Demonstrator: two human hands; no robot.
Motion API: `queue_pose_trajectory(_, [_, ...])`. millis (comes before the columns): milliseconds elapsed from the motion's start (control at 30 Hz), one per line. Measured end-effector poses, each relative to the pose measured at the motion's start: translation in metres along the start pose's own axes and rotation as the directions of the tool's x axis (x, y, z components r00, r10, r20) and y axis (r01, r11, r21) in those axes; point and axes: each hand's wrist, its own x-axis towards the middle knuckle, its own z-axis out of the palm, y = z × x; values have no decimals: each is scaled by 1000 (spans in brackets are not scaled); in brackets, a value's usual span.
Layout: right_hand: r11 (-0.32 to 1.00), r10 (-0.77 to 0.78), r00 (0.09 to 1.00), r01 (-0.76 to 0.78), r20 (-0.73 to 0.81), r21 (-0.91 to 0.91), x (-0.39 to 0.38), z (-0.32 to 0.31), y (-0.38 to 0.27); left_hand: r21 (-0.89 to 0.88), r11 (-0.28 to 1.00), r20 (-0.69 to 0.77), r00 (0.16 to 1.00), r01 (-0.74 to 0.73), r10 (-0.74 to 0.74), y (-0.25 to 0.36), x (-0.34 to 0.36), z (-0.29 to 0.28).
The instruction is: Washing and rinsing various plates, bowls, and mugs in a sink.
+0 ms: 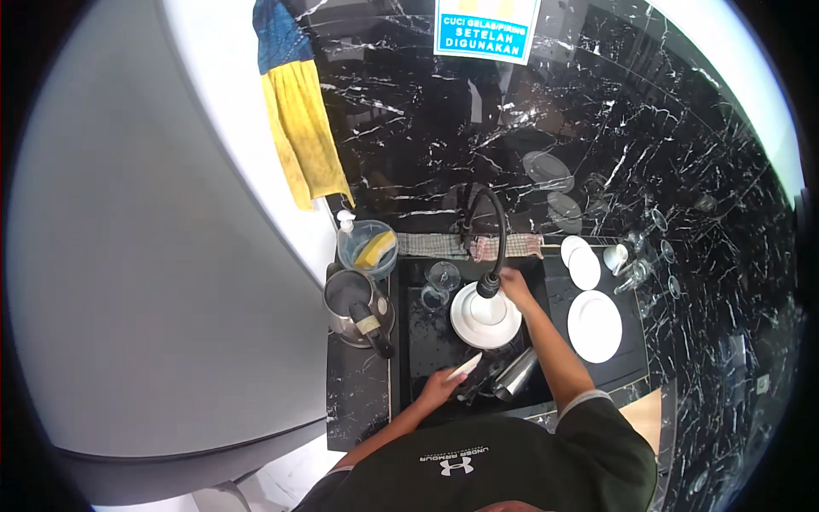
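My left hand (437, 388) is closed on a small white saucer (466, 367), tilted so that it shows almost edge-on, over the front of the black sink (422, 328). My right hand (514, 287) is beside the black tap spout (488, 285), at the far right rim of the stacked white plates (461, 331). Its fingers are partly hidden, so its grip cannot be made out. A round white dish (488, 312) sits on the plates, under the spout. Close to the stack lie clear glasses (434, 297) and a metal cylinder (515, 375).
On the right drainer stand white plates (595, 327), smaller saucers (584, 269), a white cup (615, 256) and several glasses (636, 275). To the left are a tub (368, 264) with a yellow sponge (375, 249) and a metal kettle (348, 299). Cloths (433, 246) lie behind the sink.
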Motion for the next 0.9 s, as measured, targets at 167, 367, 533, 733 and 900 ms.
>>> queue_pose_trajectory(167, [979, -164, 976, 179, 142, -96, -107, -19, -43, 90, 993, -75, 993, -81, 88, 14, -11, -10])
queue_pose_trajectory(367, [688, -639, 769, 580, -14, 436, -207, -33, -282, 102, 995, -38, 999, -1, 5, -5, -15, -23])
queue_pose_trajectory(533, [112, -969, 236, 676, -70, 728, -239, -31, -330, 51, 995, -78, 993, -88, 92, 10, -37, -6])
queue_pose_trajectory(733, [-125, -979, 74, 511, -188, 850, -250, -8, -351, 73, 993, -91, 991, -88, 94, 13, -56, -19])
queue_pose_trajectory(900, [-87, -996, 3, 361, -94, 928, -252, -3, -364, 111, 992, -150, 985, -67, 84, 20, -70, -25])
